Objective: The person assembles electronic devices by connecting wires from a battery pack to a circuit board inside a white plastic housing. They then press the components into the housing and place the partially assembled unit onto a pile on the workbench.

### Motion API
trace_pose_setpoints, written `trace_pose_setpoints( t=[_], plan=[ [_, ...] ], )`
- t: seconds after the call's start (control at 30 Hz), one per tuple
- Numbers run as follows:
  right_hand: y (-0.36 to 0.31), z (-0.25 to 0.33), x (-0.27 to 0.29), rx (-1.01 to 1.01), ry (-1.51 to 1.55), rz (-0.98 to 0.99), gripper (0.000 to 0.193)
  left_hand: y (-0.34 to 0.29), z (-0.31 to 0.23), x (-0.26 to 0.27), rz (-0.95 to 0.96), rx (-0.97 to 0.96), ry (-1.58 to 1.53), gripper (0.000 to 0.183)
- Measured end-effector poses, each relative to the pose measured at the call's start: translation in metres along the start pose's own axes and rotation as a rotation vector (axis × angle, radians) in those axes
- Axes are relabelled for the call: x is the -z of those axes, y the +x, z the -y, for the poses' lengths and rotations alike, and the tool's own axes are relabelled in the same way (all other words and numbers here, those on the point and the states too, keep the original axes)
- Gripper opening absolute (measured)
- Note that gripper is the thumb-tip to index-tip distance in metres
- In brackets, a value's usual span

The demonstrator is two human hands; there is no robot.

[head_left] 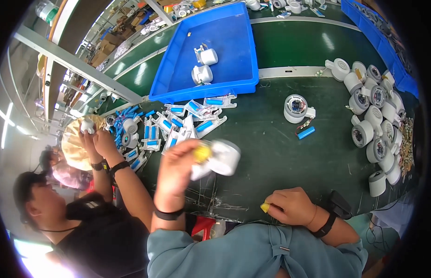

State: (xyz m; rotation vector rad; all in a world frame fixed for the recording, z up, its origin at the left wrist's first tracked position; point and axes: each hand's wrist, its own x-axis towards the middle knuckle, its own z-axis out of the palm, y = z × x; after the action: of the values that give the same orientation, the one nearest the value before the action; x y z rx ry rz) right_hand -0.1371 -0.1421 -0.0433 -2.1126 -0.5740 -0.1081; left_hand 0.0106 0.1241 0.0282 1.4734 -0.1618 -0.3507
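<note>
My left hand (172,169) is raised over the green work surface, closed on a white round plastic housing (226,158) with a flat handle-like part. Motion blurs the housing a little. A yellow cover (202,154) shows at that hand's fingertips. Near the front edge, my right hand (292,206) rests with curled fingers and a yellow tip (265,208); I see nothing held in it. Beyond it stands an open housing (296,109) with a circuit board inside, wired to a blue battery cell (306,133). White handle shells with blue cells (204,126) lie piled beyond my left hand.
A blue tray (224,51) holding two white housings sits at the back. Many similar housings (374,118) crowd the right side, beside small metal parts (407,143). Another blue bin (382,44) stands far right. At left, a co-worker (85,222) handles a white part.
</note>
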Motion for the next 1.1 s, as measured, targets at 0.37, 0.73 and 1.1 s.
trace_pose_setpoints(
  t=[0.37, 0.73, 1.1],
  plan=[
    [-0.001, -0.004, -0.003, -0.067, 0.022, -0.015, 0.008, 0.048, -0.032, 0.161, -0.736, -0.243, 1.235, 0.026],
    [-0.002, -0.006, -0.003, -0.139, 0.057, 0.011, 0.010, 0.059, 0.052, -0.004, -0.054, -0.642, 1.469, 0.036],
    [-0.004, -0.012, -0.010, -0.090, 0.018, 0.003, 0.015, 0.029, 0.037, -0.112, 0.573, -0.658, 1.136, 0.037]
  ],
)
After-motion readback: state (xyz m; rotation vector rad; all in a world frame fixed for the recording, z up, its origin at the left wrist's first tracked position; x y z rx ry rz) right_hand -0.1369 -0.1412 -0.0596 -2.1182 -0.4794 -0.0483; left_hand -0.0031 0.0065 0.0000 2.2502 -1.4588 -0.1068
